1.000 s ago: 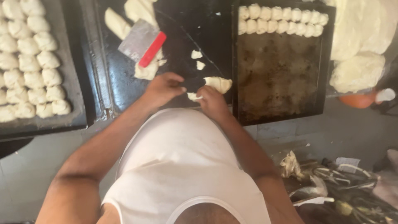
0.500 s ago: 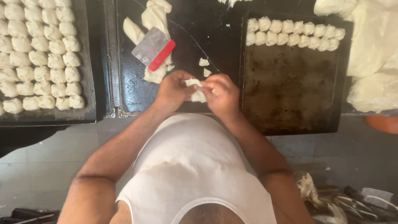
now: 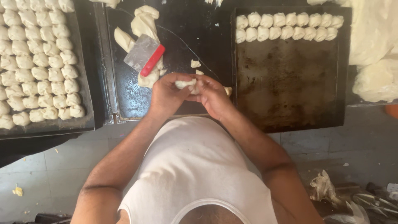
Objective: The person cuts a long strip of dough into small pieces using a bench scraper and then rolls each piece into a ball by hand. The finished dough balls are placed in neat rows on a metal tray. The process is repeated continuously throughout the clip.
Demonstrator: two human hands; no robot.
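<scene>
Left hand [image 3: 168, 94] and right hand [image 3: 213, 96] pinched together on one small dough piece [image 3: 185, 84], held between both sets of fingertips over the dark centre tray [image 3: 124, 103]. Just beyond the fingers: two loose dough scraps [image 3: 195, 64]. Up-left of the fingers: metal scraper with red handle [image 3: 145, 56] lying on dough strips [image 3: 143, 25]. Right of the fingers: dark right tray [image 3: 290, 95], two rows of shaped pieces [image 3: 286, 32] along far edge (count unclear, blurry). Far left: left tray [image 3: 81, 124] packed with shaped pieces. Far right: big dough mass [image 3: 375, 41].
</scene>
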